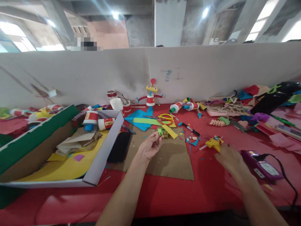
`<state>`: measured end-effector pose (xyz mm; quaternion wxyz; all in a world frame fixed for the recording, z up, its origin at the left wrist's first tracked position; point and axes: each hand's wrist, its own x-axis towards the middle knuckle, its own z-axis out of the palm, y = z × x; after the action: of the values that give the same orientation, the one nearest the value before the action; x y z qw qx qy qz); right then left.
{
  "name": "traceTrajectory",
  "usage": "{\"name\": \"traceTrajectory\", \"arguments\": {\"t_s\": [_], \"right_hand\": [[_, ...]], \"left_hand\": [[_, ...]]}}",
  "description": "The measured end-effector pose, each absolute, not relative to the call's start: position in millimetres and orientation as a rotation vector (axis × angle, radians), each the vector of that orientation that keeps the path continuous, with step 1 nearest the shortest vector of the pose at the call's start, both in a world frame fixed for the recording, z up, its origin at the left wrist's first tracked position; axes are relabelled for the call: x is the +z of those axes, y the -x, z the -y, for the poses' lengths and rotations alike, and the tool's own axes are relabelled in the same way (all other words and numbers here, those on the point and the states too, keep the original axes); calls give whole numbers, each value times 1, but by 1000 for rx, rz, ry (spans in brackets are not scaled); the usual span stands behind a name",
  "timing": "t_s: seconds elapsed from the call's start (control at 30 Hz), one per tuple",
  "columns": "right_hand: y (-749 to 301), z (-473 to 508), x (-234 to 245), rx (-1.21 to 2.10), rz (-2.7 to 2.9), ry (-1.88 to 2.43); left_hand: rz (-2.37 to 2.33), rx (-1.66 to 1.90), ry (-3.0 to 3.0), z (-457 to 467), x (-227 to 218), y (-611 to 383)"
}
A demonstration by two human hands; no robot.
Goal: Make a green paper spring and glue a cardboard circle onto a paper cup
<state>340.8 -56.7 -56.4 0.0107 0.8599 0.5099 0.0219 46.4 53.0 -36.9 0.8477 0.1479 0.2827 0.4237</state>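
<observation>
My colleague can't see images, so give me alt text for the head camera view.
The left hand pinches a folded green-and-yellow paper strip above a cardboard sheet on a red table; the right hand reaches toward a yellow craft piece. Scissors, paper-cup figures and coloured scraps lie around.

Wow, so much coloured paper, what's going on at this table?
A person is handling paper craft bits at a red table. Their left hand pinches a folded green paper spring above a cardboard sheet. Their right hand, blurred, is by a yellow piece, beside a purple corded tool. A paper-cup figure stands at the back.
</observation>
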Motion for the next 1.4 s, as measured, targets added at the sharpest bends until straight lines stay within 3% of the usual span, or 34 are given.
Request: {"name": "traceTrajectory", "arguments": {"t_s": [0.17, 0.2, 0.27, 0.33, 0.47, 0.87, 1.13, 1.4], "right_hand": [[-327, 64, -34, 44, -1761, -3032], [-319, 67, -29, -107, -1898, -3143], [-295, 72, -21, -753, -2219, -3259], [-266, 74, -15, -1422, -2504, -3021], [-219, 69, -14, -1861, -2784, -2545], [-207, 58, -25, -1651, -2856, -2425], [-208, 58, -26, -1215, -2923, -2476], [-209, 59, -27, -1104, -2903, -2509]], "left_hand": [[-603, 894, -305, -53, -36, -48], [-609, 899, -302, -53, -36, -49], [-625, 904, -297, -53, -38, -49], [-639, 903, -301, -53, -39, -50], [-589, 895, -330, -52, -42, -49], [-563, 880, -371, -48, -41, -49], [-566, 873, -382, -47, -38, -49], [-572, 880, -382, -47, -39, -49]]}}
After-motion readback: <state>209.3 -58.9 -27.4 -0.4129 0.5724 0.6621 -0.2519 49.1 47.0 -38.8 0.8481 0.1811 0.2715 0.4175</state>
